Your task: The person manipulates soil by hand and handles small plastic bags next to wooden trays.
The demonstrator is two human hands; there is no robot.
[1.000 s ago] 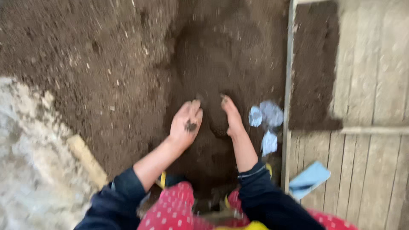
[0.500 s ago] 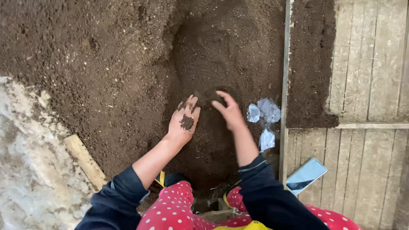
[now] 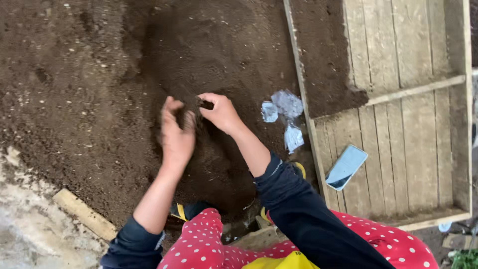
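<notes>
A wide heap of dark brown soil (image 3: 99, 74) covers the ground in front of me. My left hand (image 3: 177, 137) is back-up and blurred, its fingers stretched forward and pressed into the soil. Just to its right, my right hand (image 3: 222, 112) curls its fingers and thumb around a small dark clump of soil (image 3: 205, 104), a little above the heap. The two hands are close together and almost touch at the fingertips. Both forearms are bare, with dark blue sleeves pushed up.
A shallow wooden slatted tray (image 3: 428, 129) lies on the right, with soil (image 3: 323, 55) in its far left corner. A phone (image 3: 347, 167) lies on the slats. Crumpled silvery wrappers (image 3: 286, 112) rest by the tray's edge. A wooden plank (image 3: 82, 213) and pale concrete (image 3: 30, 234) are at lower left.
My hands have come closer together and slid left over the heap. The left hand turned from palm-up with soil on it to back-up. The right hand closed on a clump.
</notes>
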